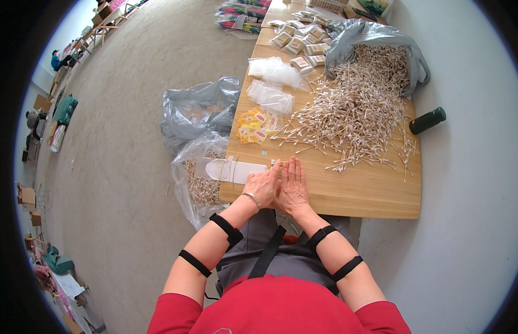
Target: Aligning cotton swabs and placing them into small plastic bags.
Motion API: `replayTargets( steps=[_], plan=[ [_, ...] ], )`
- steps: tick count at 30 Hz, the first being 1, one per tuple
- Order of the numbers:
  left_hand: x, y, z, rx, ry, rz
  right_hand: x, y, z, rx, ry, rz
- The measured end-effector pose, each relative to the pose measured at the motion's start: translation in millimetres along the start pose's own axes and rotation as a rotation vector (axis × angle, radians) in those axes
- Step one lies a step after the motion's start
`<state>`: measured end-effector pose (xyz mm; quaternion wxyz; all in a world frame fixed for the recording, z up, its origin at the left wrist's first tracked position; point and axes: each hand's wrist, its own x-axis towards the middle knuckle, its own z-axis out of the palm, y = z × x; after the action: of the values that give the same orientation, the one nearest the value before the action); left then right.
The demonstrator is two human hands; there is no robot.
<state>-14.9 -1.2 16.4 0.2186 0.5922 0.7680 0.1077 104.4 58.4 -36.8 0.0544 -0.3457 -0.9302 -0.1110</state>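
Near the front edge of the table, a small stack of cotton swabs (278, 168) stands between my two hands. My left hand (262, 186) is closed on its left side, fingers bent against the sticks. My right hand (292, 189) lies flat along the other side, fingers straight and close together. Palms and fingers hide most of the stack. Just left of my left hand lies a flat white strip with a rounded end (242, 172), reaching past the table's edge. Beyond my hands spreads a big loose heap of cotton swabs (359, 106), spilling from a grey plastic bag (348, 34).
Yellow printed cards (253, 127), clear plastic sleeves (270, 96) and filled small packets (303, 40) line the table's left side. A dark green bottle (427, 121) lies by the wall at right. Left of the table, a clear bag of swabs (200, 186) and a grey bag (200, 108) stand.
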Motion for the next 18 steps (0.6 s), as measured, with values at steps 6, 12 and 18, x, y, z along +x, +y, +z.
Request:
replayTargets(
  steps=[6, 12, 18],
  plan=[
    [-2, -9, 5, 0.016, -0.023, 0.006, 2, -1, -15, 0.409, -0.131, 0.002],
    [4, 0, -1, 0.001, -0.014, -0.019, 3, 1, -15, 0.367, -0.126, 0.017],
    [4, -4, 6, 0.024, 0.049, -0.022, -1, 0, -17, 0.35, -0.087, -0.009]
  ],
)
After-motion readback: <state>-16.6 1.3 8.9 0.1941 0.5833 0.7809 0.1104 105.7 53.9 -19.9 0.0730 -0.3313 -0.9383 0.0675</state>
